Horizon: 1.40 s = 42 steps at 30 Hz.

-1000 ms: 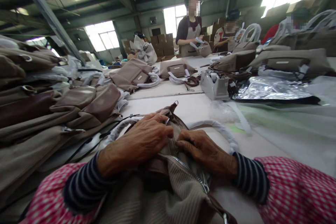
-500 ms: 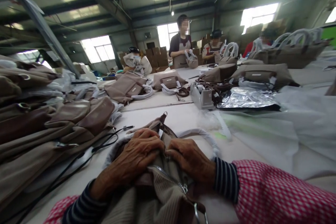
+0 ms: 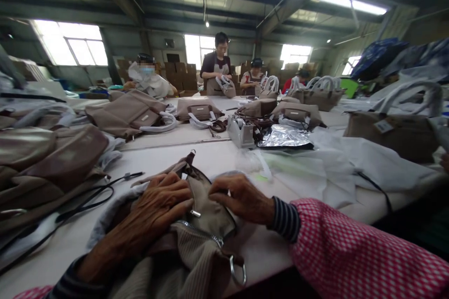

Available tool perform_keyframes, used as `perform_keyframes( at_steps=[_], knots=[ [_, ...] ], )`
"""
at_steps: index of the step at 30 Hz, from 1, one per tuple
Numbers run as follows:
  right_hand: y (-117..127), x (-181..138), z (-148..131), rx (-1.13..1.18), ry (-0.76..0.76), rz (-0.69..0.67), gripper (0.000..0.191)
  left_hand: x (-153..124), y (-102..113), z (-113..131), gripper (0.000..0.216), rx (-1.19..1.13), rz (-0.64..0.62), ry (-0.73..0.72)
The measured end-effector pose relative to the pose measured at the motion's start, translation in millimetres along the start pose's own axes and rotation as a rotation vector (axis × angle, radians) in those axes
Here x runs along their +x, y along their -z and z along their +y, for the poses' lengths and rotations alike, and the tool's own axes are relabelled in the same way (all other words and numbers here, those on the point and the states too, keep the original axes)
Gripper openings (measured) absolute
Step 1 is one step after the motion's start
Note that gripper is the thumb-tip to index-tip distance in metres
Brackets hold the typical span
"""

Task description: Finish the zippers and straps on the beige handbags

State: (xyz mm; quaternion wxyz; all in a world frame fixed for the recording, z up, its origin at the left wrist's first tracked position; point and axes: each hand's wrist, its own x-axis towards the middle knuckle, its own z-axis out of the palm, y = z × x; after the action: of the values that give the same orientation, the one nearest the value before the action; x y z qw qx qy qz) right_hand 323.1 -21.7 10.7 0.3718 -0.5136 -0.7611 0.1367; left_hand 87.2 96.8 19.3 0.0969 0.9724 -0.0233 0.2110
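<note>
A taupe ribbed handbag (image 3: 196,247) lies before me with its top zipper open. Its beige lining shows, with a small metal zipper pull (image 3: 195,213) on an inner zip. My left hand (image 3: 157,203) is laid over the left edge of the opening, fingers bent across the fabric and thumb by the zipper. At the right edge, my right hand (image 3: 242,196) is closed in a pinch; its fingertips partly hide the rim. A silver ring (image 3: 237,272) hangs at the near end. A wrapped handle (image 3: 105,217) curves beside my left forearm.
Taupe bags (image 3: 52,159) are heaped at left, near a black strap (image 3: 94,198). Ahead stand a grey tape dispenser (image 3: 241,131) and a silver sheet (image 3: 286,137). White wrapping sheets (image 3: 315,173) and another handbag (image 3: 389,133) lie right. Several co-workers (image 3: 218,67) are across the table.
The view has turned right. My right hand has moved away from my left, and the bag's mouth is wider, showing the lining and inner zipper pull.
</note>
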Motion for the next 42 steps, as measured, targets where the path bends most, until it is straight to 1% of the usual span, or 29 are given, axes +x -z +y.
perform_keyframes(
  at_steps=[2,4,6,7,10,11,13,18,20,22,23,25,28,29,30,31,32,33,35,36,37,38,40,42],
  knots=[
    [33,-9,4,-0.057,-0.069,0.063,0.013,-6,-3,-6,0.035,-0.024,0.005,0.010],
    [64,-23,13,-0.186,-0.156,0.077,0.013,-11,-7,-12,0.031,-0.047,0.033,0.010],
    [85,-41,22,-0.337,-0.247,0.005,0.014,-15,-12,-16,0.031,-0.071,0.068,0.001],
    [91,-49,27,-0.427,-0.280,-0.055,0.014,-17,-14,-18,0.031,-0.084,0.066,0.007],
    [91,-66,38,-0.743,-0.317,-0.241,0.019,-18,-17,-18,0.031,-0.111,0.019,0.113],
    [88,-67,41,-0.836,-0.310,-0.291,0.021,-17,-16,-17,0.031,-0.118,0.001,0.161],
    [84,-63,46,-0.960,-0.281,-0.370,0.024,-14,-13,-13,0.031,-0.127,-0.019,0.210],
    [89,-38,56,-1.013,-0.158,-0.566,0.019,-4,-4,-5,0.041,-0.084,-0.131,0.261],
    [90,-34,56,-1.027,-0.122,-0.583,0.019,-1,-2,-2,0.041,-0.092,-0.131,0.290],
    [88,-37,54,-1.026,-0.149,-0.537,0.017,0,0,-1,0.040,-0.107,-0.105,0.309],
    [88,-39,53,-1.000,-0.182,-0.490,0.017,0,0,0,0.039,-0.109,-0.086,0.317],
    [88,-44,52,-0.882,-0.254,-0.348,0.018,0,2,3,0.039,-0.109,-0.063,0.320],
    [91,-41,45,-0.581,-0.286,-0.073,0.023,0,3,6,0.040,-0.104,-0.050,0.299],
    [90,-36,41,-0.466,-0.282,-0.004,0.024,0,3,7,0.040,-0.093,-0.048,0.296],
    [88,-28,35,-0.343,-0.284,0.034,0.024,0,3,8,0.040,-0.078,-0.046,0.295],
    [84,-18,28,-0.210,-0.293,0.039,0.024,0,3,9,0.041,-0.063,-0.047,0.298],
    [77,-6,21,-0.066,-0.314,0.014,0.024,0,3,11,0.041,-0.049,-0.049,0.305],
    [67,6,13,0.088,-0.348,-0.040,0.022,1,3,12,0.042,-0.038,-0.048,0.314],
    [42,32,0,0.379,-0.423,-0.112,0.014,1,4,16,0.043,-0.024,-0.039,0.339],
    [28,44,-4,0.480,-0.461,-0.151,0.011,2,4,17,0.043,-0.018,-0.030,0.349],
    [14,55,-5,0.527,-0.507,-0.198,0.008,2,5,18,0.043,-0.012,-0.024,0.353],
    [1,65,-4,0.531,-0.543,-0.218,0.007,2,5,19,0.043,-0.008,-0.018,0.353],
    [-20,79,4,0.469,-0.584,-0.288,0.010,2,5,20,0.043,-0.013,-0.013,0.347],
    [-33,88,12,0.375,-0.581,-0.341,0.015,2,3,20,0.043,-0.027,0.004,0.341]
  ],
)
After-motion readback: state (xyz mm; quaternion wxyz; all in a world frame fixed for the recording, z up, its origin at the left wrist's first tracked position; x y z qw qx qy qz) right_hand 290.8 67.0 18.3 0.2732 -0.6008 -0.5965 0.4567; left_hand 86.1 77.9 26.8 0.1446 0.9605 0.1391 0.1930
